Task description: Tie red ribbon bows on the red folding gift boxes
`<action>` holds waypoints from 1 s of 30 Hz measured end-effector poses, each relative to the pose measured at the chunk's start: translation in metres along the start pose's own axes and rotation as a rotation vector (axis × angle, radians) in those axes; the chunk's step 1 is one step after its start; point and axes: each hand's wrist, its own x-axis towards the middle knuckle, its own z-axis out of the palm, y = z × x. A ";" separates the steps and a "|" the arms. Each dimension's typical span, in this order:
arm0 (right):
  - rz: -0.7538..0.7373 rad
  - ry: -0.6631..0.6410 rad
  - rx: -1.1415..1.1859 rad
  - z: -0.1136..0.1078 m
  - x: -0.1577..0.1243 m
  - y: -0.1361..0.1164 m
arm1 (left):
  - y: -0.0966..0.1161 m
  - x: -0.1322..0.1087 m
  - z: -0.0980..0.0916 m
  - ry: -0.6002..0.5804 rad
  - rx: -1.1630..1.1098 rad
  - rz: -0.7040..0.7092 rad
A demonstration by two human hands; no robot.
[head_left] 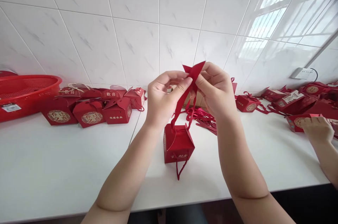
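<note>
Grip: left hand and right hand, fingertips pinched on the forked top ends of a red ribbon; the hands touch, neither nearer. Ribbon's long axis runs down and slightly left from the pinch. At its lower end, nearer: red box, tilted, over the white table. Just beyond: spare ribbons.

歡喜 on red box, rest illeg.

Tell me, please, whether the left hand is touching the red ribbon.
Touching: in the head view, fingers of the left hand pinch the ribbon above the box.
</note>
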 end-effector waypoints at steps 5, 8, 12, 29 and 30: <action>0.008 -0.012 0.084 0.001 -0.013 0.001 | 0.003 -0.001 -0.001 0.010 0.189 0.031; 0.015 0.012 0.126 0.002 -0.021 0.005 | 0.004 -0.002 0.000 -0.002 0.332 0.126; 0.113 0.063 0.208 0.000 -0.025 0.010 | 0.001 -0.001 0.000 -0.019 0.455 0.280; 0.435 -0.016 0.501 -0.012 -0.014 0.031 | 0.001 0.007 -0.019 -0.179 0.588 0.250; 0.445 -0.009 0.510 -0.013 -0.014 0.031 | 0.001 0.007 -0.021 -0.213 0.609 0.261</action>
